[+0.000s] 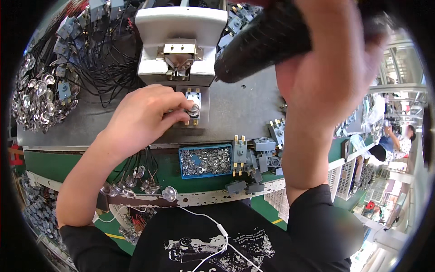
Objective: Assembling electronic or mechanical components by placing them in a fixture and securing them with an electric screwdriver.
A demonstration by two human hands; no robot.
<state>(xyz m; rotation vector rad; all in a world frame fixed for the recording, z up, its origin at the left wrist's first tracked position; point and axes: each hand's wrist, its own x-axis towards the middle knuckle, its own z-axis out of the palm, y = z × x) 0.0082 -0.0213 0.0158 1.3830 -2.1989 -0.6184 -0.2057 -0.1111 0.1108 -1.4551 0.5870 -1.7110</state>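
My left hand point(147, 109) is closed, thumb and fingertips pinching a small round metal piece point(195, 109) on a grey switch block point(193, 96). That block has brass terminals and lies on a flat metal plate point(205, 119) under the head of a white bench press point(181, 22). The press's metal tool point(180, 61) sits just above and beyond the block. At the upper right my right hand point(326, 77), somewhat blurred, is wrapped round a thick black handle point(263, 43); its fingertips are partly hidden.
A blue tray point(180, 163) of small metal clips stands at the bench's near edge, beside several grey switch blocks point(240, 154). Black wires with round metal discs point(43, 93) are heaped at left; more discs point(169, 194) lie near the front. A person point(392, 143) sits far right.
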